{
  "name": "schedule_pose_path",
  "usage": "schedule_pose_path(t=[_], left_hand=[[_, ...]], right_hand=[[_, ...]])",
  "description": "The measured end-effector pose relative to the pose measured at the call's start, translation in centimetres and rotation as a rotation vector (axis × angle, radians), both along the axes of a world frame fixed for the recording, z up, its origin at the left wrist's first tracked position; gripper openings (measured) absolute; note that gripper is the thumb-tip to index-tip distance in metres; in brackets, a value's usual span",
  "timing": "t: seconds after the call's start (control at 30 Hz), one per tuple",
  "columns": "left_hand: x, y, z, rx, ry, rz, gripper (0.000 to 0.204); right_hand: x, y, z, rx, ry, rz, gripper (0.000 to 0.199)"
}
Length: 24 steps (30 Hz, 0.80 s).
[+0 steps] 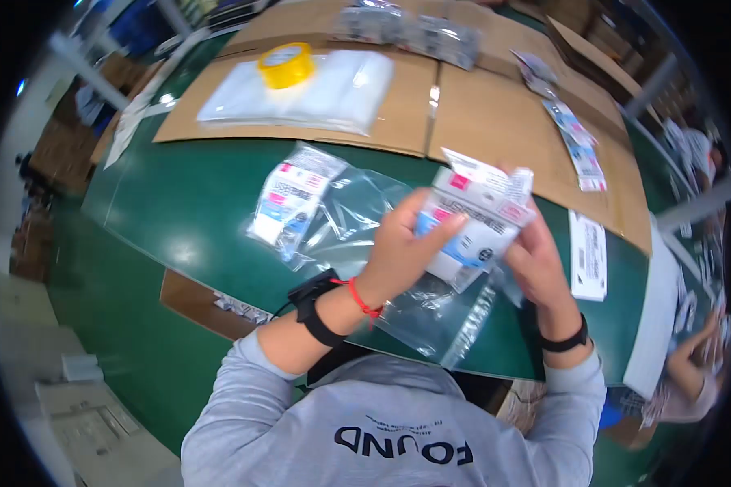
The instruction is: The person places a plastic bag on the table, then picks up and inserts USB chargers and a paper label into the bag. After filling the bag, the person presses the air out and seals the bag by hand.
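Above the near part of the green table, my left hand and my right hand hold a small bunch of flat plastic packets with white, pink and blue cards. My left thumb presses across their front, while my right fingers grip the right side, partly hidden. Beneath them a large clear plastic bag lies spread on the table. Further left, another similar packet rests against the bag. To the right of my right hand is a white printed slip.
Cardboard sheets cover the table's far side. On them lie a stack of clear bags, a yellow tape roll, grey packets and a row of packets. An open carton stands below the near edge. Another person's arm shows at right.
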<state>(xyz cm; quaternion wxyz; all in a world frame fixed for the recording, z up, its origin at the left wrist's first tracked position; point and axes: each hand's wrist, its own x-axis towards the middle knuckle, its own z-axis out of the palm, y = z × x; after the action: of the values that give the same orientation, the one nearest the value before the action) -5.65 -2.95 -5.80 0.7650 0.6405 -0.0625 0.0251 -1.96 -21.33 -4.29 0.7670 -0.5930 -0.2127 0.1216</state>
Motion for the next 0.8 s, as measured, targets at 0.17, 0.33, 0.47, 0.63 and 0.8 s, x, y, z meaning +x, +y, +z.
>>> schedule_pose_path(t=[0.17,0.33,0.47,0.63,0.8], left_hand=[[-0.8,-2.6,-0.8,-0.006,-0.095,0.014,0.032],[-1.1,-3.0,-0.8,0.077,-0.053,0.041,0.034],[-1.1,-3.8,-0.6,-0.068,-0.043,0.045,0.032],[-1.3,-3.5,-1.3,0.143,-0.185,0.184,0.023],[-4.1,-2.6,-1.3,0.829,-0.361,0.099,0.013]], right_hand=[[-0.5,0.6,-2.1,0.068,-0.015,-0.103,0.051],[-1.0,0.2,-2.3,0.069,-0.068,-0.163,0.042],[-1.7,0.2,-2.8,0.112,0.013,-0.172,0.039],[-1.1,-0.3,-2.0,0.078,-0.08,-0.221,0.038],[2.1,-4.9,1.1,0.128,0.185,-0.37,0.038]])
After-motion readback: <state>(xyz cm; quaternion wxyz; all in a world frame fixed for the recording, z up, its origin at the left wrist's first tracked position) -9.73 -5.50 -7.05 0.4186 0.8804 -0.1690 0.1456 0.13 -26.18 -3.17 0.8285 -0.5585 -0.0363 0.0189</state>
